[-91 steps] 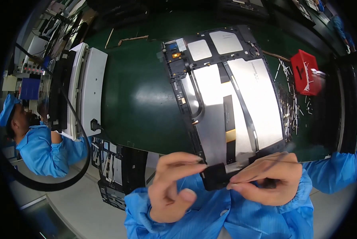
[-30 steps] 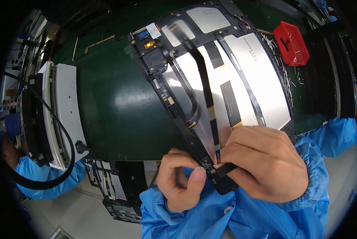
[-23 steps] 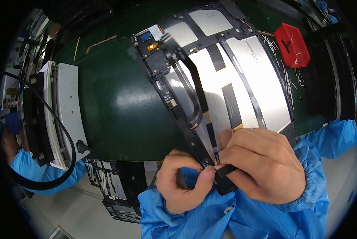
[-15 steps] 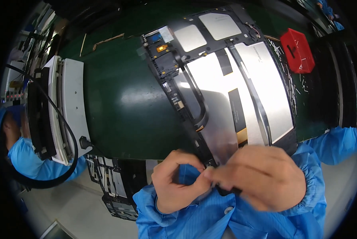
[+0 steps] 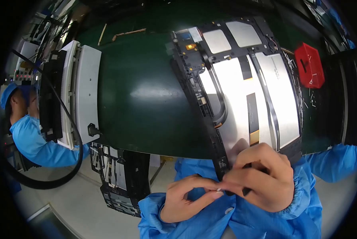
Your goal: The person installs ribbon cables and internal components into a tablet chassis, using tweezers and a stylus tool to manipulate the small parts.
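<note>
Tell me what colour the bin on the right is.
The bin is red, best seen in the head view, the only one here.

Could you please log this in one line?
panel: overhanging green table; right hand: at panel's near end; left hand: fingertips beside right's; red bin: right of panel

Head-worn fisheye looks down from near the bench (image 5: 142,123)

No words, numbers or signs are legible. Faint lines of tiny print run along the upper part of the right-hand silver panel (image 5: 286,103) on the back of an opened flat device (image 5: 233,93), and pale marks show on the black strip (image 5: 251,109) to its left; both are too small and soft to make out.
</note>
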The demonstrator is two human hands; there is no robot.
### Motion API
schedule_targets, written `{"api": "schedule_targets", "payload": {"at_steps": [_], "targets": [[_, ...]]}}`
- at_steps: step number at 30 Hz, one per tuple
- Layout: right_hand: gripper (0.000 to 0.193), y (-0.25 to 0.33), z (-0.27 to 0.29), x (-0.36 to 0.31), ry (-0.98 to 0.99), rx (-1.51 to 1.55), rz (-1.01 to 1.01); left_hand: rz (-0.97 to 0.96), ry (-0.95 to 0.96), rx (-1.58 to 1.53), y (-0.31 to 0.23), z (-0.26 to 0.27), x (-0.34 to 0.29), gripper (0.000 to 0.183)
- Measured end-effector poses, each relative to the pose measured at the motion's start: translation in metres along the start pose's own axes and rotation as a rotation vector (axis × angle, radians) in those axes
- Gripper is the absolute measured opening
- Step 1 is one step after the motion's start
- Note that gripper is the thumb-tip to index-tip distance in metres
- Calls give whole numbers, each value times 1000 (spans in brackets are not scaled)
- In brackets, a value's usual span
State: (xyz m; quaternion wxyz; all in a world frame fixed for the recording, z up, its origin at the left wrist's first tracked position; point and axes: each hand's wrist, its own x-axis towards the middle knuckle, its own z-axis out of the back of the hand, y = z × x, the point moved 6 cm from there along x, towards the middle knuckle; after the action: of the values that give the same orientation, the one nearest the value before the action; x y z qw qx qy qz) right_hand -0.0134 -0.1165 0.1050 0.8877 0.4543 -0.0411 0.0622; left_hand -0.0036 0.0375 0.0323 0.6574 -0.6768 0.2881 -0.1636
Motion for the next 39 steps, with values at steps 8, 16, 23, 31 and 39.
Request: {"api": "schedule_targets", "payload": {"at_steps": [8,16,23,31,39], "targets": [[23,-4,10,-3,-5,359,6,-214,-56,-166,-29,-12,17,20],[13,18,38,-14,-31,187,353,-701,-318,331,-60,-20,17,27],[12,-73,177,-71,-1043,-441,-218,-696,-62,911,-77,-41,34,15],[32,-165,231,-56,-797,-648,-345,-648,-178,596,-70,-12,35,24],[18,3,68,-26,-276,-12,154,-631,10,385,-70,1,84,24]]}}
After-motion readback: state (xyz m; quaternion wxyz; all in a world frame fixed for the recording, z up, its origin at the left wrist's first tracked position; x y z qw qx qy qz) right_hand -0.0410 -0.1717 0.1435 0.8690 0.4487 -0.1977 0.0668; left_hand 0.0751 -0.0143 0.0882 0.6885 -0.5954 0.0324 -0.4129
